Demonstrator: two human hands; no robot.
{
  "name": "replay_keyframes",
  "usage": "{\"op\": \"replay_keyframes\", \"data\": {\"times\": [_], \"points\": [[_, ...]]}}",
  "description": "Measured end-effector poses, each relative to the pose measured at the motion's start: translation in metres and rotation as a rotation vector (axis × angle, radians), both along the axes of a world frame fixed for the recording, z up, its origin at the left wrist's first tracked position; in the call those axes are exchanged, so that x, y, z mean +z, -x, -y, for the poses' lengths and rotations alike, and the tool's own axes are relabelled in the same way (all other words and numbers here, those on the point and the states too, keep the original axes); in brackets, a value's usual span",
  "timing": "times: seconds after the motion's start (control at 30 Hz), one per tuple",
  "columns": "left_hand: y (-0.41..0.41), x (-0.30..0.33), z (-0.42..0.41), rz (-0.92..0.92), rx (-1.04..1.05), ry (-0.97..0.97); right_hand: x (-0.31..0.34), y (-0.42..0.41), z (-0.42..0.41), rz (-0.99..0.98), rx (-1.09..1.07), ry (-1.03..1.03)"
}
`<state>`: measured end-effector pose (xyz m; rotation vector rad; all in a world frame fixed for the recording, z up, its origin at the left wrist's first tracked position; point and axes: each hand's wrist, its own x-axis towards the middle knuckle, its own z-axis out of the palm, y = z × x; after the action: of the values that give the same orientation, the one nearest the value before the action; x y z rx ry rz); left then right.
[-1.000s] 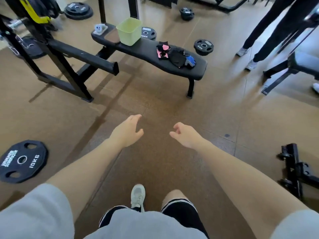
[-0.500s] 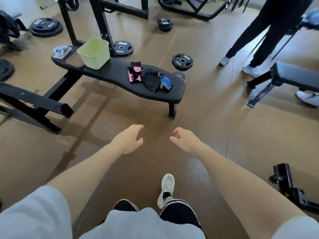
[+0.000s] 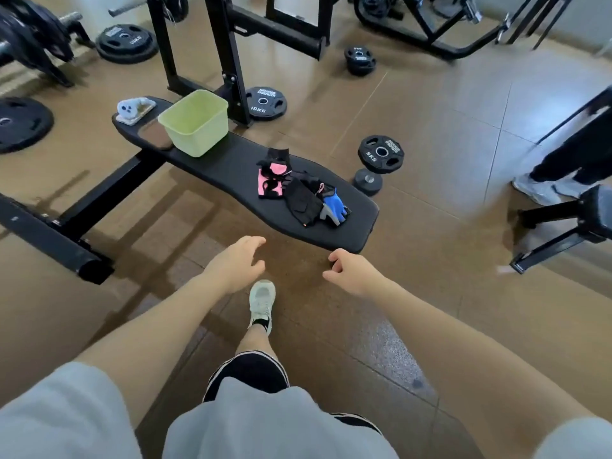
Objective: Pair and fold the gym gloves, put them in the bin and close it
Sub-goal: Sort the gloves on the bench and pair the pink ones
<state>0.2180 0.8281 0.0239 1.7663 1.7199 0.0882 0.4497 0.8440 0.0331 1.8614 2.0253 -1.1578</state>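
Gloves: the gym gloves [image 3: 299, 188] lie in a loose heap on the near end of the desk [image 3: 231, 167]; a pink-and-black one sits toward the bin, a black one in the middle, a blue one at the end nearest you.
Bin: the pale green bin [image 3: 195, 122] stands open on the far part of the same desk, well apart from the heap and to its left as you look.
Lid: a flat brown piece beside the bin may be its lid; you cannot tell for sure.
Your left hand [image 3: 236, 263]: empty, fingers relaxed and slightly spread, hanging over the floor short of the desk edge.
Your right hand [image 3: 352, 271]: empty, fingers loosely curled on nothing, just short of the desk's near corner.
Key relation: the heap lies ahead of both hands and between them, its long axis running along the desk from bin side to near end.
Nearer hand: your right looks closer to the blue and black gloves, your left to the pink one.
Progress: judged from this, nothing is paired yet.
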Motion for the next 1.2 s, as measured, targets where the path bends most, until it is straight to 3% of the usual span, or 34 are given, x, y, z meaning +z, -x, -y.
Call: {"op": "replay_keyframes", "data": {"times": [0.5, 0.8, 1.03, 1.2], "points": [[0.048, -0.058, -0.31, 0.035, -0.076, 0.175, -0.066, 0.059, -0.273, 0.058, -0.099, 0.106], [0.038, -0.172, -0.377, 0.027, 0.108, 0.366, -0.163, 0.065, -0.37, 0.049, -0.111, 0.126], [0.044, -0.264, -0.408, -0.04, 0.376, 0.324, -0.255, 0.077, -0.416, 0.105, -0.007, 0.087], [0.044, -0.313, -0.412, 0.01, 0.599, 0.41, -0.296, 0.085, -0.424, 0.185, 0.049, 0.048]]}}
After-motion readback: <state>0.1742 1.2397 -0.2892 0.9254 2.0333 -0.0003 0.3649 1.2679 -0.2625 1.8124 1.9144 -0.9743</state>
